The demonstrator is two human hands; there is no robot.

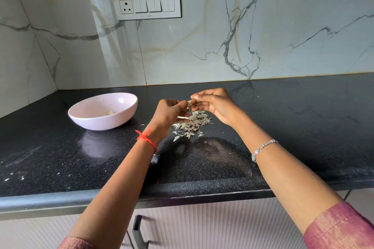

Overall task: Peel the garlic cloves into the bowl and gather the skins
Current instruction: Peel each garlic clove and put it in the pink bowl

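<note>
Head view: we saw left hand (172, 112) and right hand (215, 106) both pinching a small papery-skinned garlic clove (189, 103) with curled fingers (199, 97), just above the pale heap of loose skins (193, 123) on the speckled black stone desk (283, 127). The round pink ceramic bowl (101, 124) sat left, with one peeled yellowish clove (110, 113) inside.

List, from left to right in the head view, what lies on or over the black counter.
Pink bowl → red wrist thread → left hand → right hand → silver bracelet. Both hands pinch one garlic clove; the skin pile under them is left out.
</note>
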